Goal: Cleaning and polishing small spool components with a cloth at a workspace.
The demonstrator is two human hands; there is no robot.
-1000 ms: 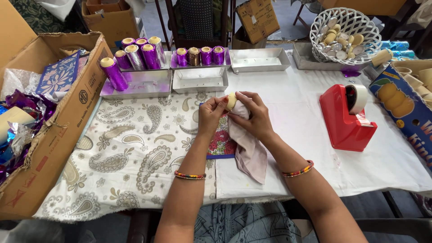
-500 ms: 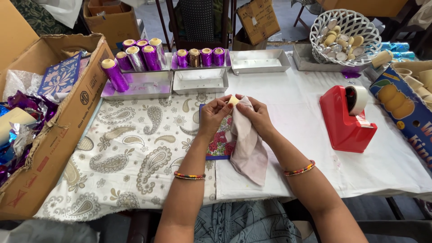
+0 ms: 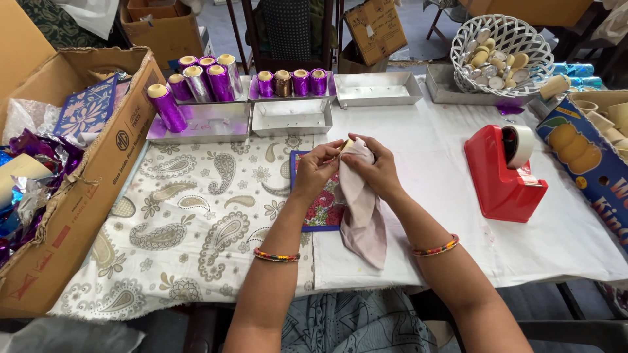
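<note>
Both hands, the left hand [image 3: 318, 167] and right hand [image 3: 371, 168], are pinching shut around a small pale piece [image 3: 345, 144] wrapped in a cloth [image 3: 362, 206], now lifted slightly higher (red tape dispenser [image 3: 505, 171] sitting at three o'clock).

Scene is evenly and brightly lit by soft, diffuse light; no hard shadows are cast. Faint soft shadow is seen under the red tape dispenser [image 3: 505, 173] and the hanging cloth [image 3: 362, 209]. Specular glare is picked up on the purple foil rolls [image 3: 208, 78]. Focus is sharp centrally. Wide-angle stretching is noticeable at the edges, mainly the cardboard box [image 3: 78, 189] at left.
</note>
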